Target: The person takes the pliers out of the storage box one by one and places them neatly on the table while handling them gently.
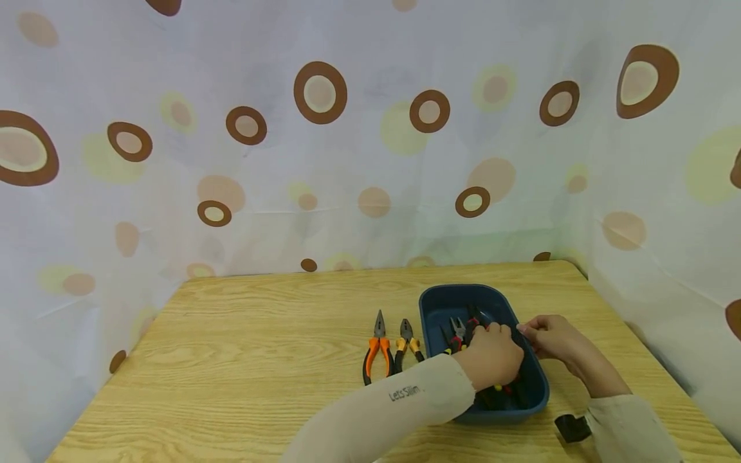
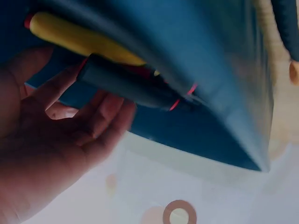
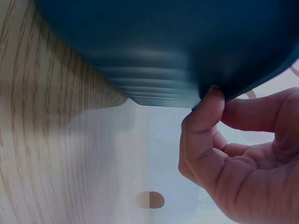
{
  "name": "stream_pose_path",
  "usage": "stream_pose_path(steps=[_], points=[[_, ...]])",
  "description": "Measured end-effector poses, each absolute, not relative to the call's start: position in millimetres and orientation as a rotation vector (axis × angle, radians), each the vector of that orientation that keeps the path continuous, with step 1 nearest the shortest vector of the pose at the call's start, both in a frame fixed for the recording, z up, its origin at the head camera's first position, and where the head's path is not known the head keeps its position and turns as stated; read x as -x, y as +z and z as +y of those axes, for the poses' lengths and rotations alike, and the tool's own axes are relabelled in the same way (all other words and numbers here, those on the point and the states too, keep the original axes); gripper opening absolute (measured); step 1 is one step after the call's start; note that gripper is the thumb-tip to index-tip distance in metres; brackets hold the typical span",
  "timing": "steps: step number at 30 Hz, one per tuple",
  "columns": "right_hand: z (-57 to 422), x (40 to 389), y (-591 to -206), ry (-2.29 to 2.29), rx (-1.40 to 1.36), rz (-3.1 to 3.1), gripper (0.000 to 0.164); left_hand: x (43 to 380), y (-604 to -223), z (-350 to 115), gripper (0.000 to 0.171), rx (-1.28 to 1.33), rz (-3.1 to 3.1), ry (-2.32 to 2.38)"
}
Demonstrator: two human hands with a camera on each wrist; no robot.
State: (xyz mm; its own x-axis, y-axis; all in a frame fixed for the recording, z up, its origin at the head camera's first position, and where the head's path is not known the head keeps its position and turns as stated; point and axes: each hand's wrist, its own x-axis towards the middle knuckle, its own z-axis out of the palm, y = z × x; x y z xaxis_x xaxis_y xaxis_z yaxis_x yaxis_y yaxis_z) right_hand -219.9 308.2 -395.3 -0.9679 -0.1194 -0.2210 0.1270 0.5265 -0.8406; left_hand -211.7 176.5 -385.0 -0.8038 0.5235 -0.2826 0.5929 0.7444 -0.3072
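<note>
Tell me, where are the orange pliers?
In the head view, the orange pliers lie on the wooden table, left of the yellow-handled pliers and the blue tray.

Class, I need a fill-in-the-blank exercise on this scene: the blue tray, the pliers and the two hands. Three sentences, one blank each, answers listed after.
1. The left hand reaches into the blue ____ among the tools.
2. The right hand touches the tray at its ____.
3. Left of the tray, ____ pliers lie on the table: an orange pair and a yellow pair.

Missing words: tray; rim; two
</note>
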Motion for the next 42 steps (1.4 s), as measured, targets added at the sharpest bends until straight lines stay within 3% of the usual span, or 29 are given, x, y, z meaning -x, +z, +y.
stream_pose_path(steps=[29, 42], points=[[307.0, 220.2, -395.6, -1.412, -0.023, 2.510, 0.036, 227.7, -389.3, 151.2, 0.044, -0.984, 2.747, -0.432], [306.8, 218.8, -395.6, -1.402, -0.014, 2.532, 0.037, 228.8, -380.5, 144.5, 0.008, -0.707, 2.925, -0.115]])
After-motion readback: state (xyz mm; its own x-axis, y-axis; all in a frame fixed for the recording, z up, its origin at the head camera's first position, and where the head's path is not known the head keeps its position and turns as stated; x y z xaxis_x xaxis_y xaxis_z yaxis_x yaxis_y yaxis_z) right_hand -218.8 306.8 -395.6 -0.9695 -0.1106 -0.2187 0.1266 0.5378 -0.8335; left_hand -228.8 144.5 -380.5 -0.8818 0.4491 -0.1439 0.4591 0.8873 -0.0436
